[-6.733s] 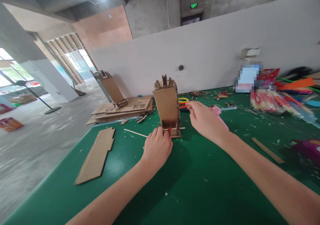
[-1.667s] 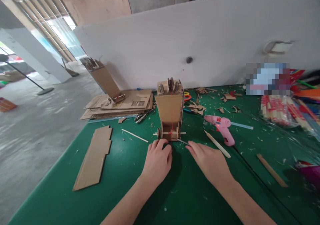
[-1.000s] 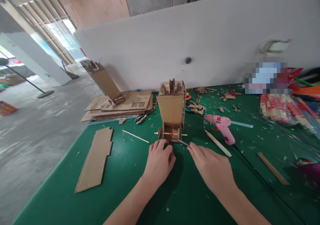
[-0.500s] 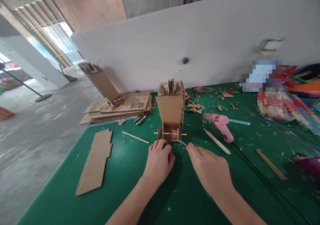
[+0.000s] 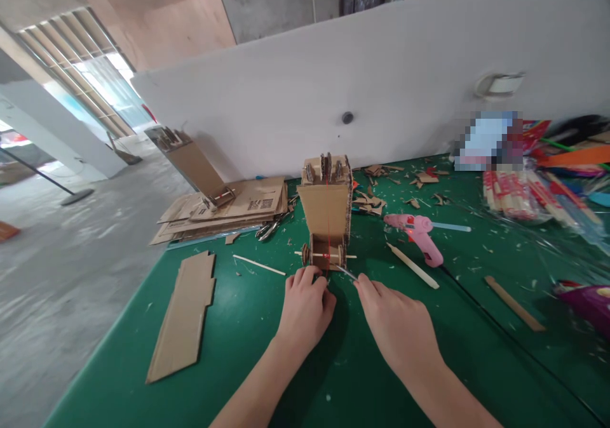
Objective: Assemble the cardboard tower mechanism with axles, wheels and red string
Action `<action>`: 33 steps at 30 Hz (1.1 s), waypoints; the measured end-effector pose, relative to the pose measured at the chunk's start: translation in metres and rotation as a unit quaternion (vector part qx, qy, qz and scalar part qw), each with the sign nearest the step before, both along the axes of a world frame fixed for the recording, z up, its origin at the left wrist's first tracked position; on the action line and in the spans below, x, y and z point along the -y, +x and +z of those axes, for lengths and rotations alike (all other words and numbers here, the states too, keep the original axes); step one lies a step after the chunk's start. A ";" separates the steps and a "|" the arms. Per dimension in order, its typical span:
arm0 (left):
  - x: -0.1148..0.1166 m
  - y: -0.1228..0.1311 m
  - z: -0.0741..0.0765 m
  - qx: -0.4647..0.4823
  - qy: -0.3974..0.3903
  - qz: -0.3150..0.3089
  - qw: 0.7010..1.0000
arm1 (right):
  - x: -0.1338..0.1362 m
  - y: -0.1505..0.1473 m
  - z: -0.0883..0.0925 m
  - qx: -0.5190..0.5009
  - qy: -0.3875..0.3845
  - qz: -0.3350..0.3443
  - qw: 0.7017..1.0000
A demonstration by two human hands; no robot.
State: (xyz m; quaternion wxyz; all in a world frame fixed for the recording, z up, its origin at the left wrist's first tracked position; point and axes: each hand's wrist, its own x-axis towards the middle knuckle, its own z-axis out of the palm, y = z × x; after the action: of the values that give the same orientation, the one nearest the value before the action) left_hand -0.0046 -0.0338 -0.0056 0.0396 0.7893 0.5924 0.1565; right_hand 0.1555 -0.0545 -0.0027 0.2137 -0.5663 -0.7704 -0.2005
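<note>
A cardboard model (image 5: pixel 325 212) stands upright in front of me, with small cardboard discs on top. A red string (image 5: pixel 328 215) runs down its front to a thin wooden stick (image 5: pixel 318 256), which passes crosswise through the low box at the base, with cardboard wheels on it. My left hand (image 5: pixel 309 301) is closed, its fingertips at the front edge of the base; what they pinch is hidden. My right hand (image 5: pixel 395 314) grips a thin metal tool (image 5: pixel 349 272), whose tip reaches the base's front edge right of the string.
Right of the model lie a pink glue gun (image 5: pixel 422 234), a pale stick-like tool (image 5: pixel 413 267) and a cardboard strip (image 5: pixel 515 304). Left are a loose wooden stick (image 5: pixel 258 265), a cut cardboard panel (image 5: pixel 183 317) and stacked cardboard (image 5: pixel 255 202) bearing a second cardboard model (image 5: pixel 195 167). Scraps (image 5: pixel 369 202) lie behind.
The view has shifted slightly. Both hands stay almost in place at the base, and the metal tool's tip remains at its front edge.
</note>
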 end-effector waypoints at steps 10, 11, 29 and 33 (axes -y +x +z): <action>-0.001 0.000 -0.004 -0.010 0.011 -0.005 1.000 | 0.002 -0.006 -0.010 -0.022 -0.040 0.004 0.999; -0.001 0.000 -0.004 -0.011 0.011 -0.008 1.000 | 0.001 -0.006 -0.010 -0.021 -0.041 0.001 0.999; -0.002 -0.006 0.000 0.003 0.011 0.012 1.000 | -0.001 -0.005 -0.011 -0.023 -0.066 -0.001 0.998; 0.000 -0.004 0.003 0.007 0.025 -0.003 1.000 | 0.005 0.002 -0.012 -0.045 -0.044 0.007 0.998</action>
State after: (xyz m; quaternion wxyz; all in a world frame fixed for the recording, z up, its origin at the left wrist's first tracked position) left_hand -0.0089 -0.0342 -0.0026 0.0242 0.7908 0.5854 0.1770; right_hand 0.1577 -0.0590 -0.0145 0.2244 -0.5781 -0.7722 -0.1386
